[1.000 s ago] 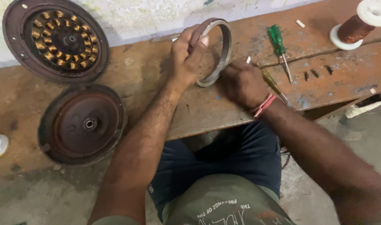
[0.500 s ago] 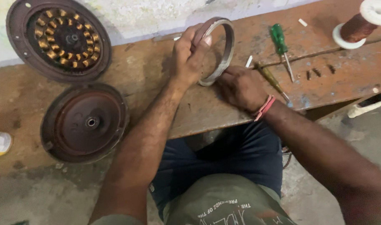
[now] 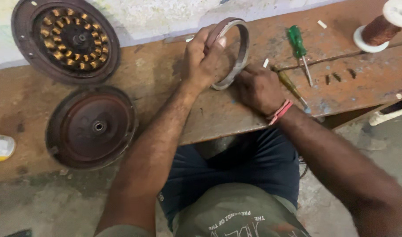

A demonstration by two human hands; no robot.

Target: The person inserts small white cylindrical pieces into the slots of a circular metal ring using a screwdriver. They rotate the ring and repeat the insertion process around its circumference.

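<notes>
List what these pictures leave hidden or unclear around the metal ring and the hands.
- Head view: the metal ring near-left arc, hidden by the left hand.
- The right hand fingertips, tucked under, so any contact is unclear.
- The copper wire spool, cut by the frame's top-right edge.

At upper centre, the left hand (image 3: pixel 201 59) holds a metal ring (image 3: pixel 236 52) tilted on the bench (image 3: pixel 157 83); the right hand (image 3: pixel 258 87) touches its lower edge.

Worn wooden bench (image 3: pixel 165 83): two round motor covers (image 3: pixel 92 126) at left, green screwdriver (image 3: pixel 299 46) and wire spool (image 3: pixel 381 27) at upper right.
</notes>
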